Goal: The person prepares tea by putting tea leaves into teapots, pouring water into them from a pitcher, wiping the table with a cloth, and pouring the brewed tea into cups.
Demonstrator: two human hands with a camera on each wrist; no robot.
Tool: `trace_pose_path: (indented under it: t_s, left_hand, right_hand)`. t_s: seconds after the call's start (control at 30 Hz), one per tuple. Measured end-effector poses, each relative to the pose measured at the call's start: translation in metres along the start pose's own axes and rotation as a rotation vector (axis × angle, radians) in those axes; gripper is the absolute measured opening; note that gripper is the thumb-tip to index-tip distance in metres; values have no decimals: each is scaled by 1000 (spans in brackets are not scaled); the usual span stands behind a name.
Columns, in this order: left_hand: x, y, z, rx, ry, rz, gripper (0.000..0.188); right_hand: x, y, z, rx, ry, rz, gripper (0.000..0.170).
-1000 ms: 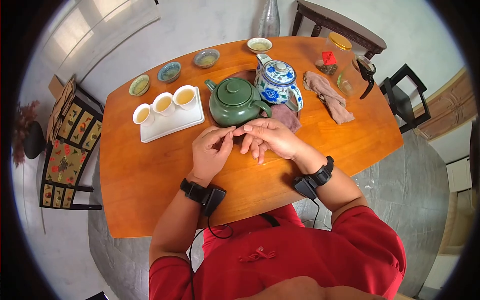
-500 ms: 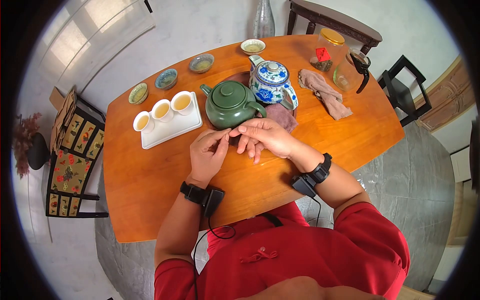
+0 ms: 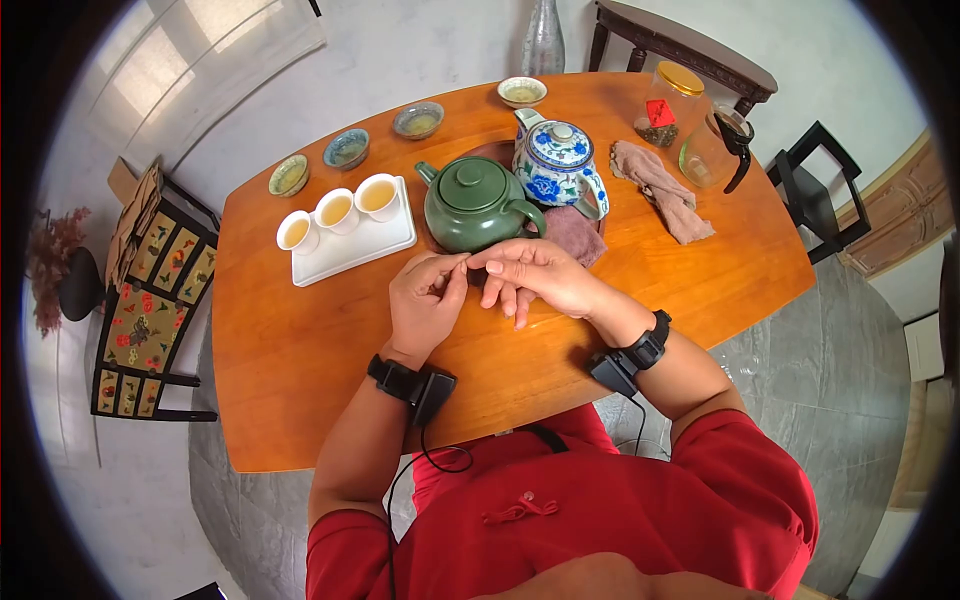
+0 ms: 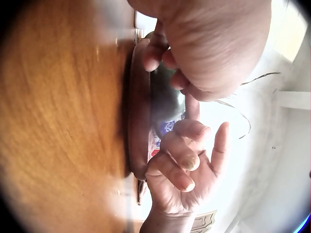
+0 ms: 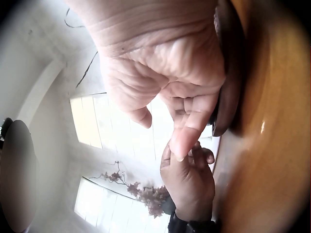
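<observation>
In front of the green teapot, my two hands meet over the table's near half. The left hand pinches the tip of the right index finger between its thumb and fingers. My right hand holds nothing; its other fingers are loosely bent, and the palm shows in the left wrist view. Just beyond both hands, the green teapot and a blue-and-white teapot stand on a round brown tray. A folded mauve cloth lies at the tray's right side.
At the left, a white tray bears three white cups of tea. Several small bowls line the back edge. A twisted cloth, a gold-lidded jar and a glass pot stand at the right of the wooden table.
The head view shifted slightly and came back. Both hands keep the same pose, joined at the fingertips, and the things on the table stay in place.
</observation>
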State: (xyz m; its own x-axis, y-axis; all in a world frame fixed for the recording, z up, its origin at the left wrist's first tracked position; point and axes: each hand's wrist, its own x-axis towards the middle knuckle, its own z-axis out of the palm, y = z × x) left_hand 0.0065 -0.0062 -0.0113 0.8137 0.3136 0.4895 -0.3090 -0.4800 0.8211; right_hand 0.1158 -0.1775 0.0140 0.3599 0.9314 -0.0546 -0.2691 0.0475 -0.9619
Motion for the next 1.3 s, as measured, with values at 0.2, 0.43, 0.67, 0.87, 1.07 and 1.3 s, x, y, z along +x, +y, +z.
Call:
trace_pose_path:
  t_s: [0.2, 0.43, 0.67, 0.87, 1.07, 1.3]
  left_hand:
    - [-1, -6, 3, -106, 89, -95, 13]
    - [0, 2, -1, -236, 41, -199, 19]
    - [1, 5, -2, -309, -34, -184, 21]
    - [0, 3, -4, -377, -61, -168, 20]
    - [0, 1, -3, -424, -57, -166, 16]
    - [-1, -2, 0, -425, -40, -184, 9]
  right_hand:
    - [-2, -4, 1, 22, 4, -16, 38]
    - [-2, -9, 0, 197, 47, -44, 41]
    - [-1, -8, -2, 277, 26, -18, 42]
    - [0, -7, -3, 289, 5, -10, 42]
    - [-1, -8, -2, 282, 23, 7, 37]
    - [-1, -8, -1, 234, 29, 39, 34]
